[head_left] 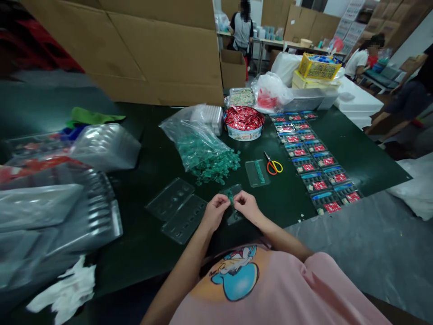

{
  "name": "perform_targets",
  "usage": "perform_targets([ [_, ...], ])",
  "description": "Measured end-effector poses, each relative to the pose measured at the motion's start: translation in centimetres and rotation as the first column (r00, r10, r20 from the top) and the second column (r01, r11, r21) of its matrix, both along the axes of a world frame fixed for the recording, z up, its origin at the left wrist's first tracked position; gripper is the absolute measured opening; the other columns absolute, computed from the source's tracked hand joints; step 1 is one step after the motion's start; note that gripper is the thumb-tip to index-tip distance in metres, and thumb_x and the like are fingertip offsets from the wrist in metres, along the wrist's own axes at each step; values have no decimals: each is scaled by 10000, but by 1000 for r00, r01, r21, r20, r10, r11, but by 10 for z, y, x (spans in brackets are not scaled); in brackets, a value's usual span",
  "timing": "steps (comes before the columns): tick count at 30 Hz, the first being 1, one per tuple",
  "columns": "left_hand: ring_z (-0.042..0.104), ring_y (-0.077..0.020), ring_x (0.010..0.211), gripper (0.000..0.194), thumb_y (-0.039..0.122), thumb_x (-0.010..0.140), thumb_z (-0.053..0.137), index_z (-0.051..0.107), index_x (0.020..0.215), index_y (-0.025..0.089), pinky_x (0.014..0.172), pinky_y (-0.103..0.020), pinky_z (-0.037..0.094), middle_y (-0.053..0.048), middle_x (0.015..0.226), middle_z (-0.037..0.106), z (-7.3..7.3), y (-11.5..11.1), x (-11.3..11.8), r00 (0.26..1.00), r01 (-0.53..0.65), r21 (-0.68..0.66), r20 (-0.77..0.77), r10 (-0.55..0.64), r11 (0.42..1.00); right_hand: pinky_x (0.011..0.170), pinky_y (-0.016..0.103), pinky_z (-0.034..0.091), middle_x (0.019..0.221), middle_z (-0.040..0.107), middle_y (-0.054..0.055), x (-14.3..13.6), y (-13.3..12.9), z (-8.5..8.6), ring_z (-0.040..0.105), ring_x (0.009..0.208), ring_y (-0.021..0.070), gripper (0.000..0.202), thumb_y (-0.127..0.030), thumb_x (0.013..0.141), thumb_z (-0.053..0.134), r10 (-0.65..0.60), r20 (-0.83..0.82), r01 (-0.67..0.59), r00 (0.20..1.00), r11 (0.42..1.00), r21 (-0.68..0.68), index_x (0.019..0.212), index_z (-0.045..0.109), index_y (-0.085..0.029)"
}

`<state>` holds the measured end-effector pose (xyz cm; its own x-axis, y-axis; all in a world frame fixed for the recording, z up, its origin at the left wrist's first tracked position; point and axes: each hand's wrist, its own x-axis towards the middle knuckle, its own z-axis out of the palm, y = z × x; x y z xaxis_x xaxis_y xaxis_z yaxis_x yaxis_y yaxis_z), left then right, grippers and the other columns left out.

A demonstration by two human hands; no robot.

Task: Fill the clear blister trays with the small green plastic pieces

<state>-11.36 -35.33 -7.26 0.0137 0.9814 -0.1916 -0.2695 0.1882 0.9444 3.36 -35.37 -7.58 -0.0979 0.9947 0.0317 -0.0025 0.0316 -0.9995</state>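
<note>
Green pieces (230,197) sit between your left hand (217,208) and right hand (246,204), over a clear tray (235,218); your fingertips are pinched narrow there, beside the loose green pile (216,166).

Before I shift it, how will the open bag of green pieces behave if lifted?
The clear bag looks thin and creased, so probably floppy. Green pieces lie spilled at its mouth, so more would likely slide out.

Blur and cut edges in my head view
Red shapes (43,45) upper left smear; a person (414,85) is cut off at the right edge.
</note>
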Motion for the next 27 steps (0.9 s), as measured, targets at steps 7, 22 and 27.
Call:
perform_targets([
  [7,574,-86,705,302,148,535,802,620,768,209,621,-188,461,34,826,610,3,0,1,967,54,-187,254,-5,981,523,195,307,652,553,-76,-5,-1,4,451,563,78,330,-248,560,750,-76,-490,-130,869,919,-372,701,453,-218],
  [22,610,-96,653,441,176,503,883,683,897,186,558,-181,513,3,802,668,7,-2,-6,965,162,-349,252,-74,923,576,203,315,715,591,-59,4,7,-5,460,588,61,357,-240,526,783,-29,-497,-146,867,939,-310,672,463,-184],
  [27,596,-87,627,438,168,482,894,686,868,172,541,-166,496,13,737,663,6,3,-4,970,111,-350,241,-25,930,684,243,380,737,594,-52,6,9,-3,507,685,97,304,-277,563,753,1,-374,-99,927,965,-244,674,485,-188],
])
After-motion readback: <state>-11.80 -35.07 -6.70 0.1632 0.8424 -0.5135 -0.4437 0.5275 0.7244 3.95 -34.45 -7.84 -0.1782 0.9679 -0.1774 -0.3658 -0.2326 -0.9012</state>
